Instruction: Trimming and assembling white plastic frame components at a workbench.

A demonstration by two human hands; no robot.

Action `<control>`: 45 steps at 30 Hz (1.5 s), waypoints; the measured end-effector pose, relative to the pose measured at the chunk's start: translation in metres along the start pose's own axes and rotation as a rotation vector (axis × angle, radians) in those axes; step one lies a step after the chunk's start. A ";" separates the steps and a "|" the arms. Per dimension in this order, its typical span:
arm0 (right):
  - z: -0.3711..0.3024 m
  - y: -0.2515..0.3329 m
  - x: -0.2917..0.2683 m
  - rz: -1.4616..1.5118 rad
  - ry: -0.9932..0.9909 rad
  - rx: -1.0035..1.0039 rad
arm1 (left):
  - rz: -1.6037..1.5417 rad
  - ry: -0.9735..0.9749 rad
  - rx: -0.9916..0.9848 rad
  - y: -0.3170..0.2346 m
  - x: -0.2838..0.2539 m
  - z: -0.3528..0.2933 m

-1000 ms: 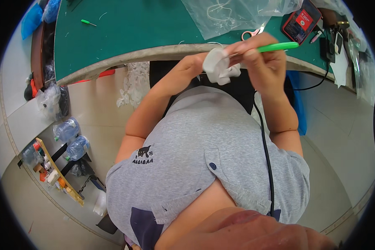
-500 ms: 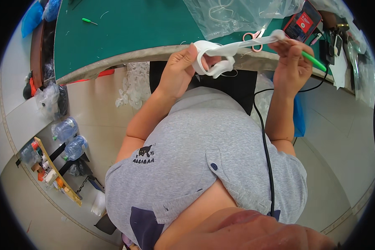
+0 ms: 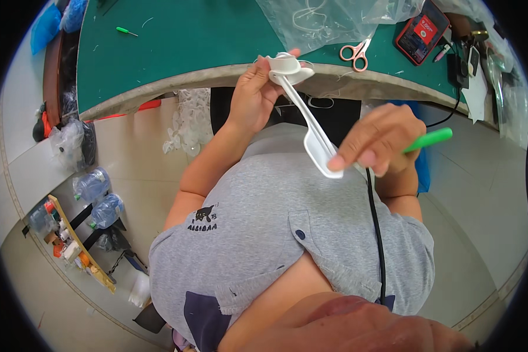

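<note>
My left hand (image 3: 253, 97) is closed around the ring-shaped end of a white plastic or rubber piece (image 3: 304, 111), by the table's front edge. From that ring a long narrow arm slants down toward me and widens into a flat paddle-like end. My right hand (image 3: 384, 138), slightly blurred, has a fingertip at the paddle end. Tucked in the same hand is a tool with a green handle (image 3: 431, 139), pointing out to the right; its working tip is hidden by the fingers.
Pink-handled scissors (image 3: 355, 56) lie on the green tabletop (image 3: 199, 41), near a clear plastic bag (image 3: 320, 26) and a red-edged phone (image 3: 422, 32). A small green-handled tool (image 3: 126, 31) lies far left. A black cable (image 3: 376, 234) runs down my front.
My right hand has come down and toward me, swinging the white piece's long arm from sideways to slanting down. The left hand keeps hold of the ring end, now turned.
</note>
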State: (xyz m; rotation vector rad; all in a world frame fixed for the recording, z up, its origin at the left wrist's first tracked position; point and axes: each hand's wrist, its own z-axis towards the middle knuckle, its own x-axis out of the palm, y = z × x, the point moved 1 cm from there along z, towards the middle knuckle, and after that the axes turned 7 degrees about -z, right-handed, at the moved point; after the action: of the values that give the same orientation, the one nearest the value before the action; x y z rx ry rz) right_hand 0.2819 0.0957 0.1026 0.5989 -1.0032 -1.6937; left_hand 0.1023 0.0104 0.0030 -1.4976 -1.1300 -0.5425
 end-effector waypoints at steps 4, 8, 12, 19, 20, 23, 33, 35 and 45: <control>-0.011 -0.009 0.001 0.011 -0.074 0.101 | 0.174 -0.057 -0.034 -0.003 -0.006 -0.004; -0.010 -0.028 0.001 -0.103 -0.152 0.176 | 0.010 0.030 -0.072 -0.009 0.000 -0.011; -0.008 -0.028 -0.013 -0.386 -0.213 0.187 | -0.055 -0.018 -0.140 -0.015 -0.001 -0.021; -0.007 -0.050 0.002 -0.474 -0.280 0.587 | 0.072 0.074 -0.199 -0.009 0.017 -0.029; -0.006 -0.053 0.003 -0.459 -0.284 0.512 | 0.073 0.075 -0.199 -0.010 0.015 -0.029; 0.000 -0.052 0.002 -0.623 -0.174 0.486 | 0.074 0.115 -0.304 -0.014 0.016 -0.029; -0.002 -0.055 0.010 -0.614 -0.217 0.461 | 0.051 0.065 -0.263 -0.011 0.009 -0.025; -0.003 -0.058 0.011 -0.670 -0.194 0.456 | 0.023 -0.004 -0.292 -0.013 0.024 -0.029; -0.007 -0.045 0.004 -0.712 -0.309 0.428 | 0.095 -0.033 -0.153 -0.009 0.014 -0.024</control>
State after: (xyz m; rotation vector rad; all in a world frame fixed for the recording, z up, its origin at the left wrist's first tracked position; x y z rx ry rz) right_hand 0.2631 0.0949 0.0614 1.0892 -1.5127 -2.2515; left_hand 0.1064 -0.0077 0.0258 -1.6891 -1.0560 -0.5503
